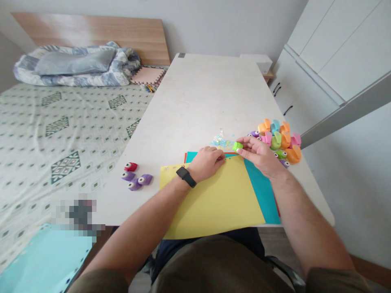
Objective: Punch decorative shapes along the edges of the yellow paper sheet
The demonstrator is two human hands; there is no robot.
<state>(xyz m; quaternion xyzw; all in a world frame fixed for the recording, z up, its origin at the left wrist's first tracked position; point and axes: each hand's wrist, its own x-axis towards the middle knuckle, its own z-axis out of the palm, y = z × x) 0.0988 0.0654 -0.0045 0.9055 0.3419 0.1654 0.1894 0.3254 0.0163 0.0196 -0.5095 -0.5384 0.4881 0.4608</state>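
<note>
My right hand (pixel 258 152) holds a small green craft punch (pixel 237 147) in its fingertips, just above the top edge of a yellow paper sheet (pixel 214 199). My left hand (pixel 206 163), with a black watch (pixel 186 175) on its wrist, grips that sheet near the same edge with curled fingers. Beneath the yellow sheet lies a teal sheet (pixel 262 191), with a red edge showing under it. Tiny paper cut-outs (pixel 221 142) lie on the white table (pixel 195 93) just beyond my hands.
Several orange, pink, green and blue craft punches (pixel 279 140) crowd the table to the right. Red and purple punches (pixel 134 177) stand to the left. A patterned bed (pixel 61 138) runs alongside the table's left edge, and white cabinets (pixel 308 81) stand at the far right.
</note>
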